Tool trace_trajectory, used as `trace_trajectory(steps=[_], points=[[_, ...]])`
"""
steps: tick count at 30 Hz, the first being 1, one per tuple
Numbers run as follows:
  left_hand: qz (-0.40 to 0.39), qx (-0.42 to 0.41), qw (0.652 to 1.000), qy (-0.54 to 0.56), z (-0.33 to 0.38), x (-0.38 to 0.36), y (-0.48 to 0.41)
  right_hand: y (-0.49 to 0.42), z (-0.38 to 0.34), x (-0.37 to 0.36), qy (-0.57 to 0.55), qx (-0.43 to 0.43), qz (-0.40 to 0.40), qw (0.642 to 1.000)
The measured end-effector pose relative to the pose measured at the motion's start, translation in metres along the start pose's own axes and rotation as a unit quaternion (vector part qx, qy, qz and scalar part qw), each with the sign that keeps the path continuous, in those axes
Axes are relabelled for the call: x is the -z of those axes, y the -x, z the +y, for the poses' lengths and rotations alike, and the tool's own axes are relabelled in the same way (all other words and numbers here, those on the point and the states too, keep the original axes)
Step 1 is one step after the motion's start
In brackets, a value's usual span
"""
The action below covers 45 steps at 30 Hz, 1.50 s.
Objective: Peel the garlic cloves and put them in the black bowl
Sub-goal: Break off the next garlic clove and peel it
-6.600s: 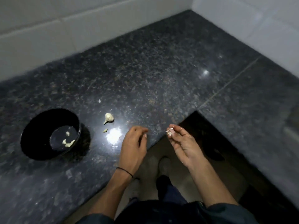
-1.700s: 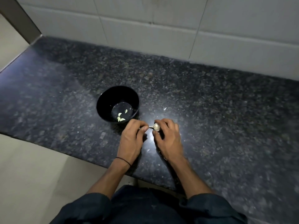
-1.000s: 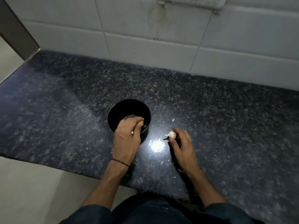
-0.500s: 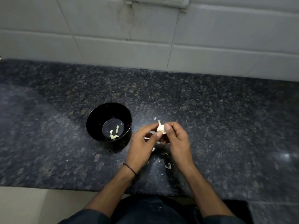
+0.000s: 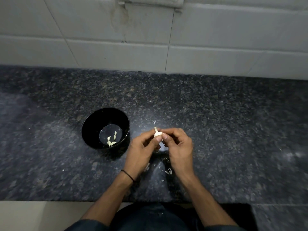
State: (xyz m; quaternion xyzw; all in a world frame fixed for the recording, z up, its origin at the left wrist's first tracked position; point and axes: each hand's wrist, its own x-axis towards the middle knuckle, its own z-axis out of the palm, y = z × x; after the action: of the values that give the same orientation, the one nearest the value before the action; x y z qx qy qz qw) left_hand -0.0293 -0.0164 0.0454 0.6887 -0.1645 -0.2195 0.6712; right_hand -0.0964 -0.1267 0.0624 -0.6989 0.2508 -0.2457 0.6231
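Observation:
A small white piece of garlic (image 5: pixel 157 132) with its stem pointing up is pinched between both hands above the dark granite counter (image 5: pixel 216 124). My left hand (image 5: pixel 141 152) holds it with thumb and fingers from the left, and my right hand (image 5: pixel 179 147) grips it from the right. The black bowl (image 5: pixel 93 125) stands just left of my hands and holds several peeled cloves (image 5: pixel 111 140) on its bottom.
Bits of white garlic skin (image 5: pixel 168 171) lie on the counter under and between my wrists, and one scrap (image 5: pixel 154 122) lies behind the hands. A white tiled wall (image 5: pixel 150 47) runs along the back. The counter's front edge is close to my body.
A second ago my left hand was at the bowl while the right held the garlic alone. Both hands then met on the garlic and have stayed there.

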Motion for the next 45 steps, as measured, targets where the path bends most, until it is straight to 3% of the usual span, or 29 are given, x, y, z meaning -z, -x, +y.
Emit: trace_trajectory(steps=[14, 19, 25, 32, 42, 45], points=[[0.045, 0.019, 0.997, 0.054, -0.003, -0.009, -0.003, 0.003, 0.007, -0.006, 0.114, 0.080, 0.020, 0.990], [0.040, 0.039, 0.995, 0.081, -0.007, -0.013, -0.006, 0.002, 0.016, -0.010, 0.069, 0.004, 0.040, 0.997], [0.051, 0.045, 0.997, -0.039, -0.038, -0.012, -0.020, -0.008, 0.029, 0.007, -0.024, -0.078, 0.078, 0.994], [0.054, -0.006, 0.979, -0.196, -0.054, -0.020, -0.034, -0.001, 0.041, 0.014, 0.003, -0.125, 0.083, 0.989], [0.070, -0.148, 0.955, -0.247, -0.040, -0.002, -0.013, 0.008, 0.036, 0.018, 0.049, -0.127, 0.094, 0.986], [0.033, -0.101, 0.972, -0.210, -0.027, -0.003, 0.002, 0.011, 0.031, 0.009, 0.046, -0.122, 0.073, 0.989]])
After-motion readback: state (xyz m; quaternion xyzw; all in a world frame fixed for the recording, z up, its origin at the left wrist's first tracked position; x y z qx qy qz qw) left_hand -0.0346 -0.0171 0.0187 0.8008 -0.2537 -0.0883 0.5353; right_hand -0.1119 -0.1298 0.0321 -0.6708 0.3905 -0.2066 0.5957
